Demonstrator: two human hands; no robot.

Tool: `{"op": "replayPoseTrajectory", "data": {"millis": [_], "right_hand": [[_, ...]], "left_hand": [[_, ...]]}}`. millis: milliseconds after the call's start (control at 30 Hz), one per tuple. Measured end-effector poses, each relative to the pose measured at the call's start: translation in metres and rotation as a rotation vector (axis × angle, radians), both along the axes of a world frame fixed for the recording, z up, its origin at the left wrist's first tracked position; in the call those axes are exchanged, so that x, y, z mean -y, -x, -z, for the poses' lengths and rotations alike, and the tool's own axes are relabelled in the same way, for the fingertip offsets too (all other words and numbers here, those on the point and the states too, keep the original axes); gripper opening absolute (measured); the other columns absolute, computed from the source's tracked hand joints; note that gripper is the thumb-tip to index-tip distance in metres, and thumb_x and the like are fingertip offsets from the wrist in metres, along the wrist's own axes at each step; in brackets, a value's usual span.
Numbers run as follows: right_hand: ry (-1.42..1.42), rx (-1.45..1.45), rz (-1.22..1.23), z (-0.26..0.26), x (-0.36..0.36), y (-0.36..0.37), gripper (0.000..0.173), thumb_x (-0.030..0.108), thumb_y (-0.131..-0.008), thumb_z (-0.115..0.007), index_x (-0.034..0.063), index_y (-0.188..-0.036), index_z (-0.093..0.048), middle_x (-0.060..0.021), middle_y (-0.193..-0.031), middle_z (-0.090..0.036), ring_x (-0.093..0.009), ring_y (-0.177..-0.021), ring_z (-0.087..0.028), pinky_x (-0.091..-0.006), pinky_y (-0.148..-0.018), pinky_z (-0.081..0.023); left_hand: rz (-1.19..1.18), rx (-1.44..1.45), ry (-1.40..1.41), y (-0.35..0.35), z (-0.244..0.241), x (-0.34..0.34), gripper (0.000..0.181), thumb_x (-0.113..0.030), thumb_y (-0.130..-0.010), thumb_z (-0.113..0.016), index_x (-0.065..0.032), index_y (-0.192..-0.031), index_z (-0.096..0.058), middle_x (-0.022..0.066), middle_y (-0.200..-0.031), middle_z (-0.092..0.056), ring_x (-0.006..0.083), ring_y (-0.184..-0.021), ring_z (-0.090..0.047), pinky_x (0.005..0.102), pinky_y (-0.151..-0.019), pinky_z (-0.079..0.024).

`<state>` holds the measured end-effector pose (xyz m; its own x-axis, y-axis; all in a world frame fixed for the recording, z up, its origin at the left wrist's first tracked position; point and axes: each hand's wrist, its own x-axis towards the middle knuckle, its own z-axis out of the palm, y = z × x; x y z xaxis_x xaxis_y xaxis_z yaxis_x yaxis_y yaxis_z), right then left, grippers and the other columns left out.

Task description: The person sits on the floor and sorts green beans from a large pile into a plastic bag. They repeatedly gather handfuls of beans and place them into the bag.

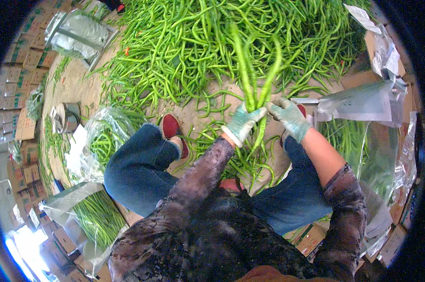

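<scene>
A bunch of long green peppers (246,77) stands up from my left hand (246,121), which wears a green and white glove and closes around its lower part. The upper ends are blurred. My right hand (291,118), gloved alike, has its fingertips against the right side of the bunch; whether they grip a pepper cannot be told. Beneath my hands, a small heap of loose peppers (247,167) lies on the floor between my legs. Beyond them spreads a large pile of the same peppers (198,46).
At my right, a clear plastic bag (378,155) holds peppers. To my left are another filled plastic bag (107,141), a flat bag of aligned peppers (96,215) and a metal can (70,116). A metal stand with plastic bags (80,33) is farther off. Cardboard boxes (33,58) line the left.
</scene>
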<state>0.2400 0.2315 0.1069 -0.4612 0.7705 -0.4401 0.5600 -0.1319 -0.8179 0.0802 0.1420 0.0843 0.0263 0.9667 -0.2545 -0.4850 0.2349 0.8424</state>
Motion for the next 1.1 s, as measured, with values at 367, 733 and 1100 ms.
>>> {"op": "replayPoseTrajectory", "data": {"millis": [367, 733, 1100], "right_hand": [[0.005, -0.250, 0.169, -0.015, -0.002, -0.025, 0.042, 0.026, -0.093, -0.058, 0.0007, -0.125, -0.051, -0.0070, -0.104, -0.061, -0.016, -0.086, -0.060, -0.0283, -0.079, -0.050], [0.285, -0.206, 0.247, -0.047, 0.000, -0.050, 0.035, 0.012, -0.080, -0.071, 0.0041, -0.111, -0.056, 0.0012, -0.091, -0.059, -0.009, -0.079, -0.055, -0.0243, -0.069, -0.047], [0.042, -0.144, 0.385, -0.110, -0.016, -0.041, 0.029, 0.016, -0.079, -0.067, -0.0005, -0.100, -0.055, -0.0060, -0.076, -0.062, -0.014, -0.064, -0.059, -0.0260, -0.060, -0.049]], "left_hand": [[0.065, 0.340, 0.005, -0.055, -0.017, 0.007, 0.031, -0.023, -0.086, -0.069, -0.0072, -0.110, -0.055, -0.0007, -0.087, -0.061, 0.0106, -0.072, -0.059, 0.0250, -0.064, -0.050], [0.540, -0.253, -0.594, -0.054, 0.016, -0.033, 0.054, -0.035, -0.080, -0.070, -0.0020, -0.121, -0.056, 0.0122, -0.113, -0.064, 0.0276, -0.105, -0.059, 0.0385, -0.095, -0.044], [0.111, -1.531, 0.658, 0.011, 0.264, -0.105, 0.030, -0.032, -0.085, -0.059, -0.0038, -0.092, -0.066, 0.0207, -0.094, -0.066, 0.0352, -0.084, -0.064, 0.0491, -0.072, -0.048]]}}
